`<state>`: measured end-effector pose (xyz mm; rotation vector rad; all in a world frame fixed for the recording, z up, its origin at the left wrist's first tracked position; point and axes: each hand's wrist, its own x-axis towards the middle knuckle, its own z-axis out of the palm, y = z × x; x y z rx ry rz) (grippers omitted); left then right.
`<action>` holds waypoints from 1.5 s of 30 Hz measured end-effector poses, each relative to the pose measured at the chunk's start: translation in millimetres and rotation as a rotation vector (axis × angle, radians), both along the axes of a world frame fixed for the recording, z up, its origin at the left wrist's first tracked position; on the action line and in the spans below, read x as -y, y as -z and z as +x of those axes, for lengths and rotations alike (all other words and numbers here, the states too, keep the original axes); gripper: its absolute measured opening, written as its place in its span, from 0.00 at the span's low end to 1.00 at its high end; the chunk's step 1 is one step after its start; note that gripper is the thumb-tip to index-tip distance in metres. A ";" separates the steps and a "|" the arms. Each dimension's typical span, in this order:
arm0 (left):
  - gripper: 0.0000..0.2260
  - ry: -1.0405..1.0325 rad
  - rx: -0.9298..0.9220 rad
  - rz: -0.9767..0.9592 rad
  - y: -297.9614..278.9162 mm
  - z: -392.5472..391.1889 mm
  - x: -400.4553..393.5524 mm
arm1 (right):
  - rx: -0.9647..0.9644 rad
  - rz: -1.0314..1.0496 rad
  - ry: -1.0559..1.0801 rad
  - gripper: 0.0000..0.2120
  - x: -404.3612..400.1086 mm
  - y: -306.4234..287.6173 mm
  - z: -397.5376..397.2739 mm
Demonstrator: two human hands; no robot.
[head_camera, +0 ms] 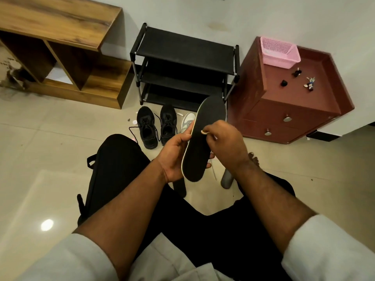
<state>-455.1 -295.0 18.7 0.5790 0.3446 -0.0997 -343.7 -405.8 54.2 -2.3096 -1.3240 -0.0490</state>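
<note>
Insole [205,138], black, pale rim along its left edge. Held up over the floor [60,138], in front of the knees, dark face toward the camera. Rounded toe end points up toward the rack [182,57]; heel end is nearest the person.

L hand [172,157]: grips the insole from its left edge at mid-length. Thumb lies along the rim, the rest are curled round the back, and one fingertip shows past the right edge low down.

R hand [227,142]: over the insole's right edge. Thumb + forefinger fingers [213,128] are pressed together, pinching a small pale bit [203,132] that lies against the insole's face at about mid-length. Can't tell what the bit is. Other fingers are curled under.

Rest:
- Pair of black shoes [147,128], laces loose, side by side on the floor in front of the rack's foot.
- Pale shoe [187,120] just right of the pair, partly hidden behind the insole.
- 2nd dark insole [179,188] on the floor under the L hand, mostly hidden.
- Grey cylinder [226,179] upright on the floor under the R wrist.
- Brown cabinet [294,102] right of the rack. Pink basket [280,51] at the back-left corner of its top, a few small items [309,83] toward the right edge.
- Wooden unit [60,37] left of the rack, against the wall.
</note>
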 end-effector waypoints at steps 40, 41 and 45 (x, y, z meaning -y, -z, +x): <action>0.38 -0.230 -0.182 -0.113 3.1 -1.0 -9.7 | -0.133 0.130 -0.154 0.08 -7.5 13.8 -78.4; 0.39 -0.245 -0.192 -0.106 4.0 0.4 -10.3 | -0.143 0.128 -0.161 0.08 0.6 16.8 -86.3; 0.36 -0.247 -0.217 -0.122 1.7 2.3 -9.2 | -0.120 0.145 -0.161 0.08 8.2 20.6 -87.0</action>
